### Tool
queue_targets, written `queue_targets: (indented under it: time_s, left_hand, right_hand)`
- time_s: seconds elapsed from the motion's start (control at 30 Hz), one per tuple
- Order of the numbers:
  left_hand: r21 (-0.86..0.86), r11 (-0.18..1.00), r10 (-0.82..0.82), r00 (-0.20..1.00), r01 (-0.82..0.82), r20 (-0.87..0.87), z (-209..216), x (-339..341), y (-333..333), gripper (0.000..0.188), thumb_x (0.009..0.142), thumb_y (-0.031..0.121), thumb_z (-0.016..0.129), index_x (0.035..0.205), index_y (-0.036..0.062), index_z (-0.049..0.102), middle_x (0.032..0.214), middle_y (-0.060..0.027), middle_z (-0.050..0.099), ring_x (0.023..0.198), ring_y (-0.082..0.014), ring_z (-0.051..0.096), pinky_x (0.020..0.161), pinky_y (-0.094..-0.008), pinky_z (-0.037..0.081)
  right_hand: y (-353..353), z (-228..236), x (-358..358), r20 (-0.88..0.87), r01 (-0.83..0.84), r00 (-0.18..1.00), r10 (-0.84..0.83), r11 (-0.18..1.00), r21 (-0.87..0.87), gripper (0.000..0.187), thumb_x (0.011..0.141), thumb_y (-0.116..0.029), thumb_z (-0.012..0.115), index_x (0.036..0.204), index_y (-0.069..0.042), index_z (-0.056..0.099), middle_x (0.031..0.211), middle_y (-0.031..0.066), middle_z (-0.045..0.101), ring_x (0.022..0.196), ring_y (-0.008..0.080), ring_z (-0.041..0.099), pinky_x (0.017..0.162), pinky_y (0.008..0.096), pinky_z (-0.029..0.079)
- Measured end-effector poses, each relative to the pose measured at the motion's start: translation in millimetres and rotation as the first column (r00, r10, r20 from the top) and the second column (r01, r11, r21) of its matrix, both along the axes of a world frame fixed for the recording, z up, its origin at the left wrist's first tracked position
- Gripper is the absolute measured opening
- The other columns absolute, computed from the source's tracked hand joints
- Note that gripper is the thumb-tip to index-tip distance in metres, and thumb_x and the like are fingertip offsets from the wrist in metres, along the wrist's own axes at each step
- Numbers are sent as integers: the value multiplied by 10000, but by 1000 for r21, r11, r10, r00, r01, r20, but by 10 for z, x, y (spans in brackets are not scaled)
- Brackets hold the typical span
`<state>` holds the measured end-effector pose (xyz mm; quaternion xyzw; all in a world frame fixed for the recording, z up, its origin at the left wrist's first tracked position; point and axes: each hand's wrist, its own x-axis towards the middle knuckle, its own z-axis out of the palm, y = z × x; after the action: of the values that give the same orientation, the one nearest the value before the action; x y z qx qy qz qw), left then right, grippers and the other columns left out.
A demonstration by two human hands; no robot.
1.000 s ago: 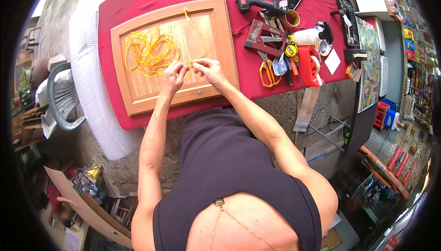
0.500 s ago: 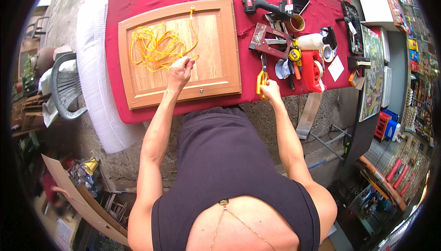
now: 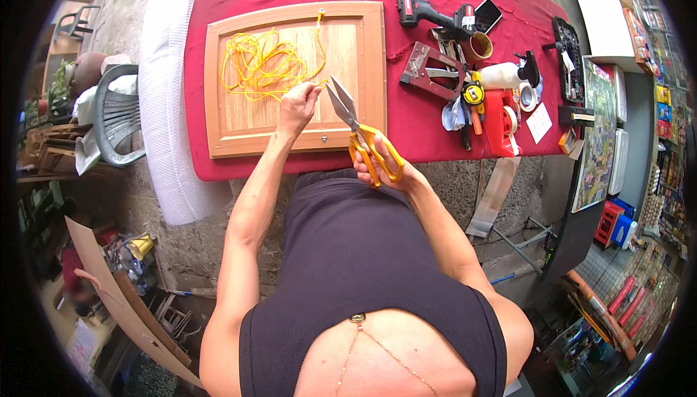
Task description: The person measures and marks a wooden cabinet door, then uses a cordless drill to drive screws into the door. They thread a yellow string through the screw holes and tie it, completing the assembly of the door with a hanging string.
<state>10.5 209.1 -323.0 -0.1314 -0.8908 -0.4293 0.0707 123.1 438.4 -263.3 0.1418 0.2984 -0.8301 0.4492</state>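
A wooden panel door (image 3: 239, 143) lies flat on the red-covered table. On it rests a loose tangle of yellow cord (image 3: 261, 63), one stretch of which runs up to a small metal fitting (image 3: 321, 13) at the panel's far edge. My left hand (image 3: 298, 107) is closed over the panel, pinching the cord near its end. In my right hand (image 3: 392, 176) are scissors (image 3: 363, 146) with yellow handles, fingers wrapped round the grips. Their blades are parted and point at the cord beside my left fingertips.
Right of the panel lie a cordless drill (image 3: 428, 12), a staple gun (image 3: 433, 72), a tape measure (image 3: 473, 93), a red tape dispenser (image 3: 498, 125), a spray bottle (image 3: 504, 75) and a phone (image 3: 488, 15). Bubble wrap (image 3: 163, 107) hangs over the table's left side.
My right hand has lifted the scissors from beside the tools and brought them left, blades opening near my left hand. The left hand still pinches the cord. The whole view has shifted slightly.
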Motion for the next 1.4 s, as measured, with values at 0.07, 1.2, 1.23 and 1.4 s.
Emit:
queue_targets:
  time_s: [0.07,1.2,1.23,1.4]
  left_hand:
    - [15,1000,6,1000,-6,20,3,14,8,165,901,175,593,863,16,617,689,-132,600,626,-253,596,565,-335,452]
    - [75,991,-125,955,108,269,27,124,-86,201,949,162,497,890,9,612,659,-104,566,610,-212,565,572,-336,444]
    - [89,991,-122,953,101,278,33,133,-78,196,947,158,500,888,9,614,653,-101,558,605,-207,557,569,-332,441]
    - [161,985,-110,953,67,282,1,142,-56,172,939,131,514,875,8,616,630,-89,530,582,-184,528,549,-316,424]
  right_hand:
    - [-58,-28,-78,44,-30,999,31,1000,-4,596,822,-687,488,893,-95,496,714,-3,478,616,91,492,556,212,442]
    - [-368,-306,-517,128,-86,987,100,990,-108,708,737,-786,454,853,-91,530,705,26,534,609,146,540,592,262,480]
    - [-375,-334,-519,123,-82,988,94,991,-102,712,735,-790,449,851,-92,531,705,28,535,608,146,541,589,263,481]
    - [-389,-352,-499,14,-117,993,117,993,-6,728,742,-798,425,857,-88,534,688,35,531,597,147,537,580,266,480]
